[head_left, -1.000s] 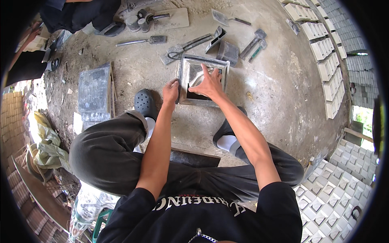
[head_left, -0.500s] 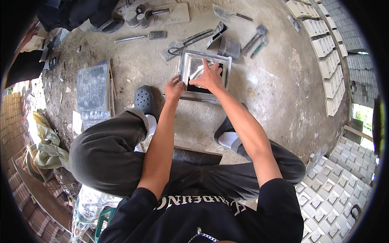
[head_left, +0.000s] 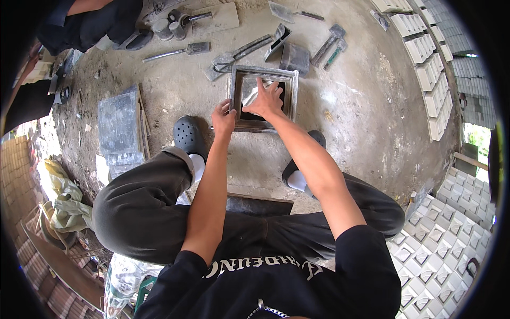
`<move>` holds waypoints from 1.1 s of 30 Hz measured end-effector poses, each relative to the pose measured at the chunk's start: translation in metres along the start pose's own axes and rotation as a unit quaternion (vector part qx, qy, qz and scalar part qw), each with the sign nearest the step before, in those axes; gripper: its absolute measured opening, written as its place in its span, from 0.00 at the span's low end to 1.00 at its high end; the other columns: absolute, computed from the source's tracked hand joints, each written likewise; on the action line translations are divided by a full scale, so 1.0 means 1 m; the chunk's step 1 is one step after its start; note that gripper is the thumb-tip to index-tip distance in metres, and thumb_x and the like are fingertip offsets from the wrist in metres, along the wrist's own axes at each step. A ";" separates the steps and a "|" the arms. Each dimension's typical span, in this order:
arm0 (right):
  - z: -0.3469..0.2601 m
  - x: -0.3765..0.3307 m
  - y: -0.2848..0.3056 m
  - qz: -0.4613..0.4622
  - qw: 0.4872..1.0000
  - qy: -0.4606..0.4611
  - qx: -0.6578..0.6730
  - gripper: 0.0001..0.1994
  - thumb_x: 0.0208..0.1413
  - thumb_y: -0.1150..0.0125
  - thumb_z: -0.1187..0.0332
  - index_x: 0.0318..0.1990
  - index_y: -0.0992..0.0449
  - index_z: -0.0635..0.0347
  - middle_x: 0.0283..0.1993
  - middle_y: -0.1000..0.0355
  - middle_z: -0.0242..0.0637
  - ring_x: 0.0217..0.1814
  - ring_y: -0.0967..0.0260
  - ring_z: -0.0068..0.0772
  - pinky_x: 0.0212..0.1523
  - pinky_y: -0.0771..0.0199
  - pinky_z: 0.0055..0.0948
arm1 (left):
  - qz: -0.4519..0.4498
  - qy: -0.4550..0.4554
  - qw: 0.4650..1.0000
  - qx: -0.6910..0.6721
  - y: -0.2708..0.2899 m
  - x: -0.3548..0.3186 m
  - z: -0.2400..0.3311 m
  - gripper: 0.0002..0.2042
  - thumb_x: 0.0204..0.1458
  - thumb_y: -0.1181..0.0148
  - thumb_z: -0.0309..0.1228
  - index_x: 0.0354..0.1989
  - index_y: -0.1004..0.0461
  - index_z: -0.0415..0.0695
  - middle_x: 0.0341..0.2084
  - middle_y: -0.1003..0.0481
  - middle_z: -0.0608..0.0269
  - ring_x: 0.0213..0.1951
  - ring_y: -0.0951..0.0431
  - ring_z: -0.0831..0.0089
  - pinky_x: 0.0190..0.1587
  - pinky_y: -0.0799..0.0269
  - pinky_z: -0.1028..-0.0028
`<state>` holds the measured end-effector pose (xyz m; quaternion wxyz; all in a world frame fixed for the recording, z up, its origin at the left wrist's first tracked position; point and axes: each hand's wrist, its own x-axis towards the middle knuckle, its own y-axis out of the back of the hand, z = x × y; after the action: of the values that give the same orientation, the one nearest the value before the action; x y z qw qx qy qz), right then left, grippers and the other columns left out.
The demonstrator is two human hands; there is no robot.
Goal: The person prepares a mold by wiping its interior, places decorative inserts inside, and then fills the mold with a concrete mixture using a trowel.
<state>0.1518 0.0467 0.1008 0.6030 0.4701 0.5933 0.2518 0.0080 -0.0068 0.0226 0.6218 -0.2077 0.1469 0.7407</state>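
On the floor between my feet lies a square metal mould frame [head_left: 263, 70] with stepped edges and a dark inside. My right hand [head_left: 265, 101] reaches into its opening. The thumb and fingers stretch across a shiny metal plate [head_left: 249, 91] and hold it near its edges; the hand hides much of the plate. At the frame's left side is my left hand [head_left: 223, 118], its bent fingers gripping the outer edge. A dark metal block [head_left: 295, 57] stands just beyond the frame's far right corner.
Trowels [head_left: 198, 48], a hammer [head_left: 328, 45] and metal cups [head_left: 162, 29] lie beyond the frame. Stacked grey boards [head_left: 119, 125] are at left. White moulded tiles [head_left: 433, 72] line the right side, with more tiles [head_left: 430, 250] at lower right. Another person [head_left: 90, 24] is at upper left.
The shiny plate now sits lower inside the frame, with more of the dark inner walls showing. My right hand has gone down with it. My left hand stays at the frame's left edge.
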 end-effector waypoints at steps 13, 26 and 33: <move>0.015 0.020 -0.028 -0.018 1.000 -0.005 0.016 0.61 0.26 0.20 0.45 0.71 0.53 0.37 0.68 0.58 0.59 0.68 0.54 0.66 0.50 0.23 0.52 | 0.034 -0.025 0.997 0.062 -0.011 -0.010 0.007 0.22 0.49 0.43 0.18 0.56 0.29 0.38 0.46 0.22 0.53 0.44 0.22 0.71 0.45 0.27 0.74; 0.020 0.037 -0.044 -0.024 0.999 -0.002 0.035 0.54 0.31 0.24 0.52 0.70 0.50 0.36 0.68 0.58 0.56 0.70 0.57 0.68 0.51 0.28 0.63 | 0.055 -0.082 0.977 0.188 -0.009 -0.013 0.004 0.19 0.50 0.42 0.21 0.53 0.26 0.40 0.43 0.20 0.53 0.39 0.20 0.71 0.42 0.26 0.73; 0.021 0.034 -0.065 -0.007 0.999 0.008 0.036 0.47 0.38 0.31 0.60 0.69 0.50 0.38 0.68 0.59 0.57 0.69 0.58 0.68 0.48 0.27 0.63 | 0.064 -0.069 0.977 0.192 -0.003 -0.013 0.007 0.19 0.50 0.41 0.24 0.52 0.26 0.41 0.44 0.21 0.51 0.41 0.18 0.63 0.45 0.25 0.67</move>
<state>0.1611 0.0422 0.0255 0.5826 0.4850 0.6102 0.2303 0.0124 -0.0145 0.0352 0.6102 -0.0232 0.2562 0.7493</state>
